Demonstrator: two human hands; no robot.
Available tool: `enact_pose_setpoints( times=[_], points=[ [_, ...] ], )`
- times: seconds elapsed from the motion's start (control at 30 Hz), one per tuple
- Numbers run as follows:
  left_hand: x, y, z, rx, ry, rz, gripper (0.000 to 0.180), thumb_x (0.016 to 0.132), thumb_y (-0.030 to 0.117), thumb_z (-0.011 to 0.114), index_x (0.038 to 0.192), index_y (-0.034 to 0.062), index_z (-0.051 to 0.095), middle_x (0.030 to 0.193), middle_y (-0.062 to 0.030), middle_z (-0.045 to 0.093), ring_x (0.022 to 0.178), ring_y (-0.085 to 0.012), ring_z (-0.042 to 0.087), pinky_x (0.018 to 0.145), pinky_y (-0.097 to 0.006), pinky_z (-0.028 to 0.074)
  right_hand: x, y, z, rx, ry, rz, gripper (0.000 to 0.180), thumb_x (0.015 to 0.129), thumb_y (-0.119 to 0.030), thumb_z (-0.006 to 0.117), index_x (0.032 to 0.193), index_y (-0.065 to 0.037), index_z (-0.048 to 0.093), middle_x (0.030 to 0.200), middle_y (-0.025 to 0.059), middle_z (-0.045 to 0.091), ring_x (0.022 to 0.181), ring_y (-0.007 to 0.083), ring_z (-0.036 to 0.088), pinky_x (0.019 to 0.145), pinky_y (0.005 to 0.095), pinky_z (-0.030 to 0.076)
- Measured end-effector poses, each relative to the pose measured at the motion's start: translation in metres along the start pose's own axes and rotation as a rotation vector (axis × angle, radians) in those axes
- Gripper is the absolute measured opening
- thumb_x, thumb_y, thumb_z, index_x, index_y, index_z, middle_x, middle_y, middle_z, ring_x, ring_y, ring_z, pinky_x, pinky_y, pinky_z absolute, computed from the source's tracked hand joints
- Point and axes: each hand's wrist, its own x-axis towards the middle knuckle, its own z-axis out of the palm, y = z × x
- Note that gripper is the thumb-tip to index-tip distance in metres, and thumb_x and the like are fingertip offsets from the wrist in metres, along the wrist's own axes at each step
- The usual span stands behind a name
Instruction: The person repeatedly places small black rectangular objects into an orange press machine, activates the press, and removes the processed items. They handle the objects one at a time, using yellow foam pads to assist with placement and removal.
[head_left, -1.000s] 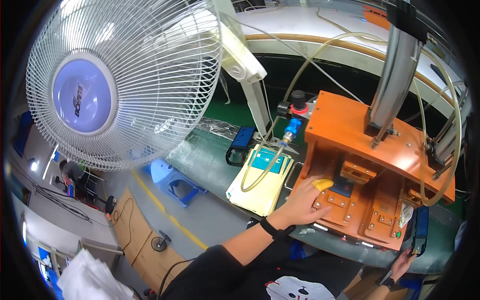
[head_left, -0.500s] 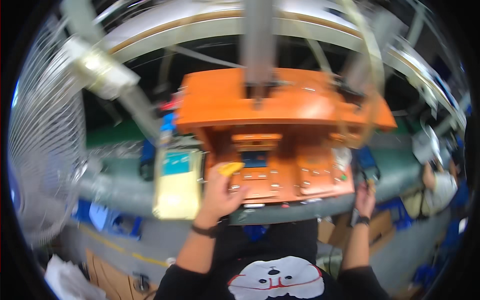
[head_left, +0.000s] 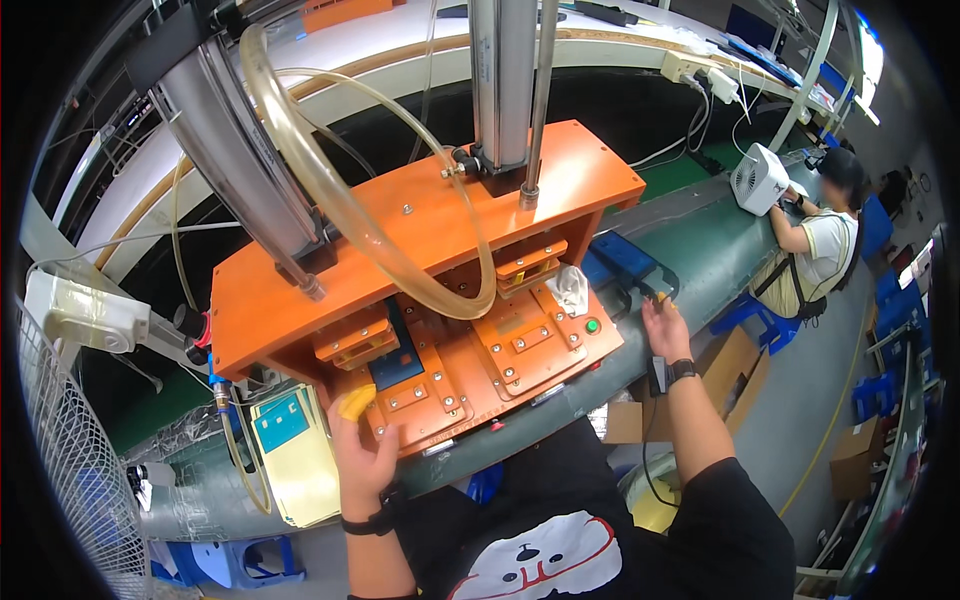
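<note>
My left hand (head_left: 362, 455) is at the front left corner of an orange press (head_left: 420, 245), thumb apart from the fingers. Yellow covers sit on its fingertips, and I see nothing held. Beside them, a flat dark-blue piece (head_left: 401, 366) lies in the left fixture of the press. My right hand (head_left: 667, 330) is off the press's right side, fingers upward and apart from the thumb, one tip yellow. Close to those fingertips are blue pieces with black loops (head_left: 628, 258); contact is hard to make out.
Two metal cylinders (head_left: 500, 80) with a clear hose (head_left: 375, 230) rise above the press. Pale yellow sheets (head_left: 300, 470) lie left of it on the green bench (head_left: 715, 240). A wire fan guard (head_left: 75, 480) stands far left. At right, a person (head_left: 825, 230) sits near a small white fan (head_left: 760, 180).
My view has turned and sharpened, so the press now appears tilted and farther left. Both hands keep about the same places beside it.
</note>
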Motion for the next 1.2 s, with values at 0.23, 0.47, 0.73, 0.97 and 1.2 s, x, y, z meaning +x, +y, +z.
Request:
enact_pose_setpoints(
  times=[0.23, 0.47, 0.73, 0.97, 1.2],
  points=[
    [0.001, -0.006, -0.002, 0.087, -0.033, 0.051, 0.048, 0.091, 0.01, 0.07, 0.136, -0.0021, 0.061, 0.135, -0.0162, 0.055, 0.127, -0.0298, 0.056, 0.11, -0.037, 0.044, 0.032, 0.004, 0.027, -0.203, 0.11, 0.069, 0.024, 0.109, -0.023, 0.064, 0.119, -0.002, 0.06, 0.12, 0.0169, 0.068, 0.114, 0.034, 0.071, 0.102, 0.0455, 0.059],
    [-0.002, -0.009, 0.0, 0.05, 0.006, 0.012, 0.049, 0.086, 0.008, 0.072, 0.133, -0.0012, 0.062, 0.132, -0.0182, 0.058, 0.126, -0.0348, 0.055, 0.111, -0.042, 0.043, 0.011, 0.004, 0.07, -0.757, 0.302, 0.086, 0.031, 0.101, -0.026, 0.071, 0.114, 0.0, 0.06, 0.098, 0.0153, 0.069, 0.071, 0.0265, 0.074, 0.058, 0.0345, 0.063],
    [0.0, 0.0, 0.001, 0.09, 0.012, 0.022, 0.049, 0.083, 0.006, 0.074, 0.13, -0.0003, 0.064, 0.131, -0.0194, 0.063, 0.127, -0.0398, 0.054, 0.112, -0.046, 0.042, -0.02, 0.032, 0.072, -1.244, 0.158, -0.486, 0.031, 0.1, -0.023, 0.073, 0.122, -0.004, 0.062, 0.09, 0.0092, 0.069, 0.067, 0.0155, 0.067, 0.058, 0.0298, 0.055],
    [0.003, 0.004, 0.0, 0.13, 0.0, 0.089, 0.047, 0.082, 0.007, 0.074, 0.128, 0.0002, 0.065, 0.131, -0.0174, 0.065, 0.126, -0.0413, 0.054, 0.112, -0.049, 0.042, -0.036, 0.027, 0.081, -1.501, -0.047, -0.512, 0.059, 0.09, -0.026, 0.082, 0.137, 0.0, 0.057, 0.116, 0.0106, 0.051, 0.076, 0.0147, 0.062, 0.069, 0.0317, 0.052],
    [0.004, 0.006, 0.0, 0.164, 0.002, 0.094, 0.045, 0.082, 0.008, 0.075, 0.125, 0.0002, 0.067, 0.129, -0.0183, 0.066, 0.126, -0.0424, 0.054, 0.112, -0.05, 0.041, -0.031, 0.029, 0.082, -1.588, -0.034, -0.415, 0.065, 0.087, -0.033, 0.086, 0.134, 0.001, 0.057, 0.117, 0.0101, 0.052, 0.072, 0.0188, 0.066, 0.067, 0.035, 0.054]
  ],
)
